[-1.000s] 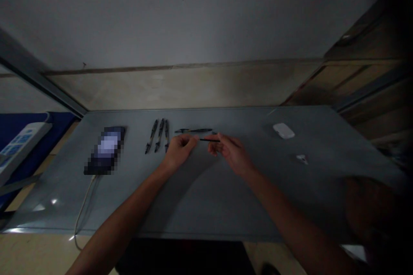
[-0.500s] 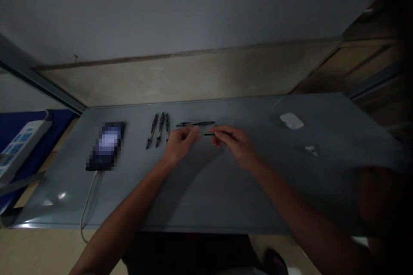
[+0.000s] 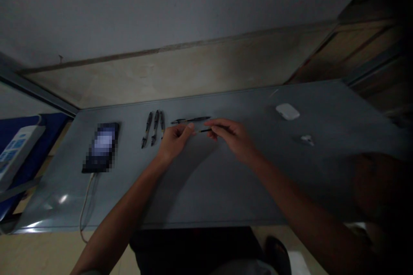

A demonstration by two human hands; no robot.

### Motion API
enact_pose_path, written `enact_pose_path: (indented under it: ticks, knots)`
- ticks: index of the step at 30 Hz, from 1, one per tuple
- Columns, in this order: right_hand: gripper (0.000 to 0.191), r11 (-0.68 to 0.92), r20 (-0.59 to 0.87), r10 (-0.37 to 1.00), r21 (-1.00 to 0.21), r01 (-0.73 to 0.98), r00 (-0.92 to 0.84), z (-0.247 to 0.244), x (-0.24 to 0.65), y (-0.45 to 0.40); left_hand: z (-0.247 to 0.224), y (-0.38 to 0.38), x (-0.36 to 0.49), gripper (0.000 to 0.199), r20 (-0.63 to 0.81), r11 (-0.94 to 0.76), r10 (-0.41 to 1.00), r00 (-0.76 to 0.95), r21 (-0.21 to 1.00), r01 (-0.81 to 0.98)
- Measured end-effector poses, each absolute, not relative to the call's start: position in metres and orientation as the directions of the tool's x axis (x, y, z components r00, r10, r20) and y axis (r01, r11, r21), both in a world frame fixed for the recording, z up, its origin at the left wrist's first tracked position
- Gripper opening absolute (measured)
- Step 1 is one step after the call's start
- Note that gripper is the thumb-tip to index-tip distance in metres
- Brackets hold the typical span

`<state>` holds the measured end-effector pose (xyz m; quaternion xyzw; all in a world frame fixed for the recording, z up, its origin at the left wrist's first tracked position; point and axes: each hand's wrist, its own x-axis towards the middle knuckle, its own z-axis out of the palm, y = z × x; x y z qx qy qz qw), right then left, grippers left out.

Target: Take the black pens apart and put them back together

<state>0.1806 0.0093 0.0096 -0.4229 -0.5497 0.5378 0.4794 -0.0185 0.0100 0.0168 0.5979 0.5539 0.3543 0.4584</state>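
Grey, smooth-topped table (image 3: 206, 197) with two bare hands at work over the middle of its rear half. The right hand (image 3: 227, 131) grasps a slim black rod with a yellowish section toward its left end (image 3: 205, 130), pinched between thumb and fingers and held roughly level in front of the back edge. The left hand (image 3: 177, 137) has thumb and forefinger drawn together at the rod's left end; whether they grip it or merely adjoin it cannot be told. Just beyond the fingers, a single dark slender pen (image 3: 195, 119) lies roughly parallel to the back edge. To the left, three dark pens with lighter middles (image 3: 155, 128) lie side by side, the rightmost partly hidden by the left hand. Toward the left edge rests a flat, dark rectangular phone with a lit screen (image 3: 103, 144), its pale thin cable (image 3: 87, 191) running over the front edge. Toward the right edge are a white rounded case (image 3: 288, 111) and a small white object (image 3: 307, 139). Likely faults: a loosened right pinch would drop the rod; a sideways push might bend so thin a piece; left knuckles could set the nearest pen rolling; the left forearm, passing near the cable, could snag it and drag the phone.
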Motion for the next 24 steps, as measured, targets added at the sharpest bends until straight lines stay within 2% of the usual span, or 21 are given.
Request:
enact_pose_path:
  ticks: [5,10,14,19,24]
  knots:
    - [0.021,0.042,0.048,0.982,-0.998,-0.037,-0.183,0.0062,0.1782,0.0093,0.0176,0.0106,-0.0192,0.049,-0.104,0.022,0.977,0.184,0.915,0.403]
    - [0.034,-0.001,0.015,0.979,-0.997,-0.077,-0.204,0.0019,0.1793,0.0111,0.0162,0.0125,-0.0202,0.036,-0.07,-0.001,0.98,0.185,0.934,0.357]
    - [0.028,0.021,0.037,0.981,-0.996,-0.086,-0.189,0.0016,0.1814,0.0124,0.0137,0.013,-0.0201,0.032,-0.032,-0.039,0.982,0.185,0.929,0.368]
    - [0.019,0.029,0.04,0.987,-0.997,-0.074,-0.157,0.0031,0.1824,0.0138,0.0133,0.0112,-0.0189,0.04,-0.018,-0.075,0.974,0.227,0.916,0.394]
    - [0.025,0.014,0.018,0.986,-1.0,-0.024,-0.164,0.006,0.182,0.0143,0.0148,0.0117,-0.019,0.03,-0.001,-0.11,0.962,0.273,0.913,0.392]
